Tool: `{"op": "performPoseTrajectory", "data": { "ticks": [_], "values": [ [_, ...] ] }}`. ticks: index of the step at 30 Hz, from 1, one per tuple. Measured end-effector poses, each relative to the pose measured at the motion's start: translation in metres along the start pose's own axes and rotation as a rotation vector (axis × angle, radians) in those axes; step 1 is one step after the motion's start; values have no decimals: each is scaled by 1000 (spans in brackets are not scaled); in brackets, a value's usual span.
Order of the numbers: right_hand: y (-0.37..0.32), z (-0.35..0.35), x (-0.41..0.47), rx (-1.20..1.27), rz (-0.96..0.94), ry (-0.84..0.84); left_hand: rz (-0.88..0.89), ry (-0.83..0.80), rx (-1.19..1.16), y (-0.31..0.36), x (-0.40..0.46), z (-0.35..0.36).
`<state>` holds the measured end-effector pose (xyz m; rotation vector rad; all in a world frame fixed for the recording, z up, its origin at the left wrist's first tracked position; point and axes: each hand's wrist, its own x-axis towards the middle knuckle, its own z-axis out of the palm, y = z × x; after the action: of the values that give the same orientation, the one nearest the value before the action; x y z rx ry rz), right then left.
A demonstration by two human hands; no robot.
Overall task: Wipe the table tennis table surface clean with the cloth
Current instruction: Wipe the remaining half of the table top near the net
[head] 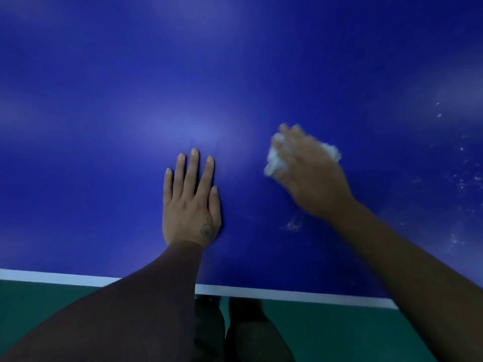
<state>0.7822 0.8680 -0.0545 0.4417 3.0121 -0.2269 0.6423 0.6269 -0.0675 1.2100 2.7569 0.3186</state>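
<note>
Blue table tennis table surface [235, 61] fills most of the view, with a white edge line [287, 295] along its near side and green floor [326, 333] below it. On the table near the edge, the left hand [189, 202] lies flat, palm down, fingers straight and slightly spread, holding nothing. To its right, the right hand [311, 173] is blurred; its fingers curl round a crumpled white cloth [277, 159], which shows on both sides of the hand and sits against the blue top. Pale specks [460, 178] dot the table at far right, and a faint smudge [292, 224] lies near the right wrist.
</note>
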Motion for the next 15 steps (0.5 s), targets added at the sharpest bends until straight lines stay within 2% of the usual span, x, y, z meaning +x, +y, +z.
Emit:
{"op": "performPoseTrajectory", "data": {
  "ticks": [3, 6, 8, 10, 11, 15],
  "values": [
    [31, -3, -33, 45, 397, 86, 12, 2, 1, -2, -1, -1],
    [-3, 5, -79, 132, 789, 177, 13, 0, -27, -3, -1, -1],
    [-41, 13, -95, 150, 941, 211, 37, 22, -131, -7, -1, -4],
    [-82, 18, -92, 163, 1023, 223, 68, 41, -203, -22, -9, -9],
    [-102, 20, -87, 158, 1025, 210, 61, 46, -168, -34, -16, -12],
    [-175, 30, -76, 131, 756, 131, 6, -33, 33, -70, -56, -25]
  ]
}}
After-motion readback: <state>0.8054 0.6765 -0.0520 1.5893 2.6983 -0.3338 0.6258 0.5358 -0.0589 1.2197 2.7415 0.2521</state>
